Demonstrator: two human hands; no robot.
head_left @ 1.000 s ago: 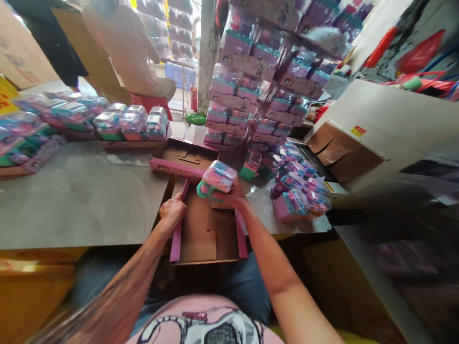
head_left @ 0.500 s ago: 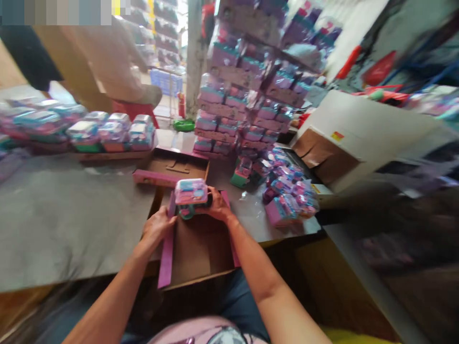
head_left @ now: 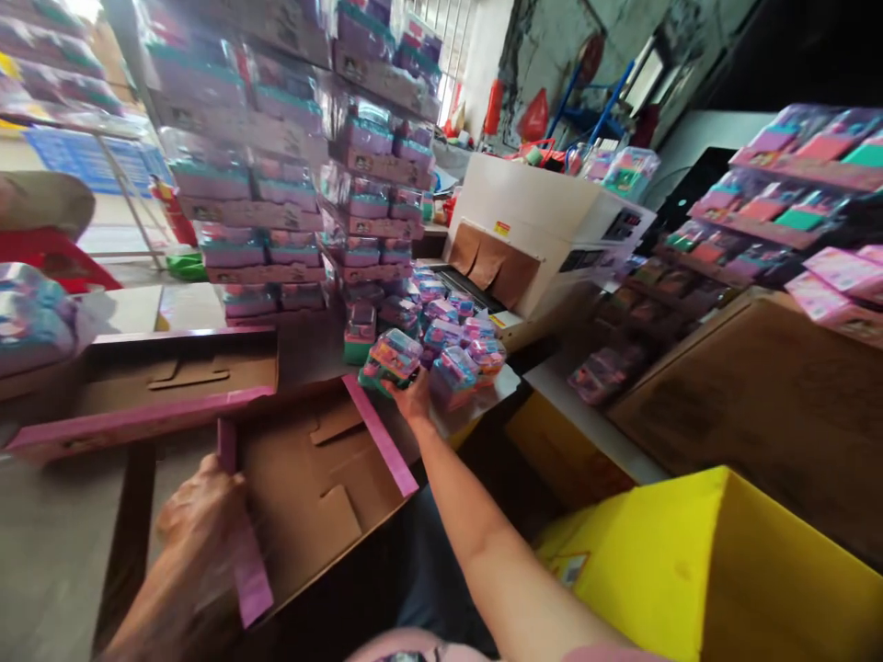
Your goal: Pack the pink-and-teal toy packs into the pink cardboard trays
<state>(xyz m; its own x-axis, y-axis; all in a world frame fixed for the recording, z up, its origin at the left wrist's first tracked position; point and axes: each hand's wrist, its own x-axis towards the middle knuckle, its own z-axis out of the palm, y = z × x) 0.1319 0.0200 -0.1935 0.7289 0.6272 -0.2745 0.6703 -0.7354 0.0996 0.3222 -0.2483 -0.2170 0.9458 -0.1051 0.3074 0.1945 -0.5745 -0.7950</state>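
1 pack point(head_left: 395, 357) in R hand point(head_left: 412, 400), tray point(head_left: 290, 496) held by L hand point(head_left: 201, 510).
Pack's mid-frame, btwn tray & pile point(head_left: 448, 322); R fingers closed on its lower right edge, some fingertips hidden, can't tell if it's fully off the table point(head_left: 55, 570). L fingers curled over tray's pink left wall, lower left of frame, bit blurred; prob. steadying it, since tray sits askew w/ near edge jutting past table. Pile lies just right of pack, prob. so the reach is short. 2nd tray point(head_left: 172, 416), left side of frame, lies just beyond the 1st, prob. kept handy. Stacks point(head_left: 252, 216), upper left to upper ctr: rows in trays, tier on tier, prob. to save space.
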